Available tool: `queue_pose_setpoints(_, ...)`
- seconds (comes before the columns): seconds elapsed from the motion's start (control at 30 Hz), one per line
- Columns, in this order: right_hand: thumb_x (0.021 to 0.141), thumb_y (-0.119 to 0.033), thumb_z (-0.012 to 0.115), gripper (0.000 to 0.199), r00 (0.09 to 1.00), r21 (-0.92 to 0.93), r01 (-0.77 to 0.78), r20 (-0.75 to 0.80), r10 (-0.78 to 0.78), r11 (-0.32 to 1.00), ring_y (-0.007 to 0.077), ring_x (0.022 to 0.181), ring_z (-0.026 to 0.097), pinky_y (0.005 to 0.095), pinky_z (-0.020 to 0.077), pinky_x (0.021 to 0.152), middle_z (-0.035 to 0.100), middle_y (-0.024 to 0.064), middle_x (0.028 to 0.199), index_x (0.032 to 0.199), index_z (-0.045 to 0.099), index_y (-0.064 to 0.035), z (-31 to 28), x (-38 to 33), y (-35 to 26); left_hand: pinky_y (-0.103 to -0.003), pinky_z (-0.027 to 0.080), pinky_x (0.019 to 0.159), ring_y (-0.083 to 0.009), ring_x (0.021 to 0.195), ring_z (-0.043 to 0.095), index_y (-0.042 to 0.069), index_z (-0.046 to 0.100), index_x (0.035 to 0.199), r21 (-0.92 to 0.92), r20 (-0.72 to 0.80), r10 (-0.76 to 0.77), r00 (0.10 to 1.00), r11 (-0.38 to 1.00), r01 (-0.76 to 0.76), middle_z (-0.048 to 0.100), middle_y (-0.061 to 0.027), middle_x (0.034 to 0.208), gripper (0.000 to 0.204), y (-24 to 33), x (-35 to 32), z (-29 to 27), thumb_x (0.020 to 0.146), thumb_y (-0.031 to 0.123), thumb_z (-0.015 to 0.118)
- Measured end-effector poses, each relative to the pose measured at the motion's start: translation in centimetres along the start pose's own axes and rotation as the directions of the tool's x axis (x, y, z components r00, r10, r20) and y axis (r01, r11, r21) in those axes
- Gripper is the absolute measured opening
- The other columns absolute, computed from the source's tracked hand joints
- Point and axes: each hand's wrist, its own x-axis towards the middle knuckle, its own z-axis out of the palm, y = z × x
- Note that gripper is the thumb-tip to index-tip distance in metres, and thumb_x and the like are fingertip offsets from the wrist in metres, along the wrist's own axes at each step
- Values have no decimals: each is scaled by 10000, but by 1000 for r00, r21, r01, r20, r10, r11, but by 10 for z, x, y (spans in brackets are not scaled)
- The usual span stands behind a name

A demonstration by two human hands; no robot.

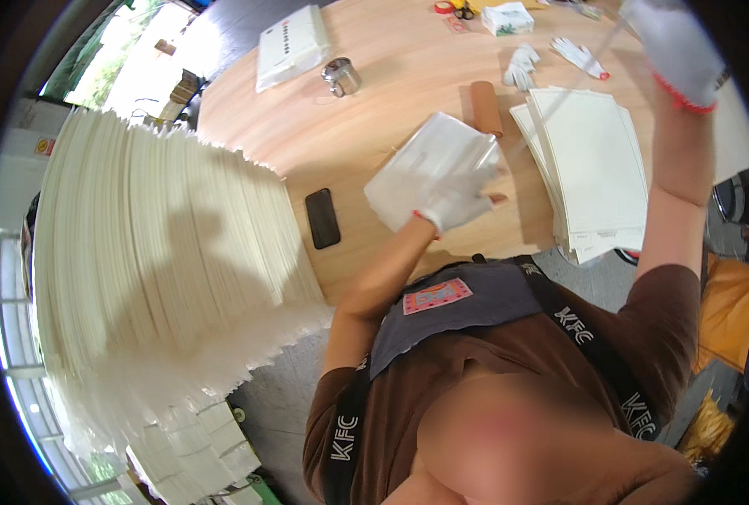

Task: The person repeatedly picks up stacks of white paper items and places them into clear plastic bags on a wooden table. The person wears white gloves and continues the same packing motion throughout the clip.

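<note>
My left hand [460,202], in a white glove with a red cuff, lies over a stack of clear plastic bags [416,168] on the table. Its thumb and fingers are stretched out and bare at the tips. High at the far right is my right hand [682,55], also gloved and blurred by motion, its fingers not readable. A faint translucent streak runs from near it toward the table; I cannot make out what it is. Between the two hands lies a fanned pile of white sheets or boards [593,160]. Beside the bags rests a brown cylinder [486,109].
A tall stack of white sheets [164,244] stands at the left. On the wooden table [231,109] are a black phone [323,219], a metal mug [341,77], a wrapped white package [292,46], loose gloves [522,67], a tissue pack [507,18] and red tape [444,7].
</note>
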Motion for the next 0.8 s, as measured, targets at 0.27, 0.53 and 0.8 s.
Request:
queue_pose_setpoints(0.27, 897, -292, 549, 384, 846, -28, -237, 486, 220, 971, 89, 662, 484, 245, 371, 607, 536, 12, 712, 1191, 544, -46, -87, -44, 31, -331, 455, 632, -272, 689, 604, 31, 563, 800, -641, -117, -166, 979, 766, 53, 620, -127, 771, 259, 29, -22, -47, 909, 263, 524)
queue_pose_setpoints(0.53, 839, -275, 649, 446, -430, -484, -756, 875, 222, 441, 145, 819, 593, 290, 460, 737, 635, 65, 828, 1225, 557, -72, -35, -148, -3, -283, 468, 667, -175, 778, 597, 29, 599, 896, -369, -583, 212, 785, 791, -488, 623, -88, 874, 163, 60, -25, -101, 800, 151, 647)
queue_pose_setpoints(0.8, 860, -359, 513, 289, -300, -607, 259, 689, 659, 752, 345, 592, 599, 449, 453, 530, 564, 145, 597, 763, 579, -95, -76, -208, -30, -326, 483, 762, -237, 924, 611, 59, 387, 1317, -510, -212, 48, 976, 846, -152, 592, -175, 1106, 716, 46, -57, -46, 753, 336, 731)
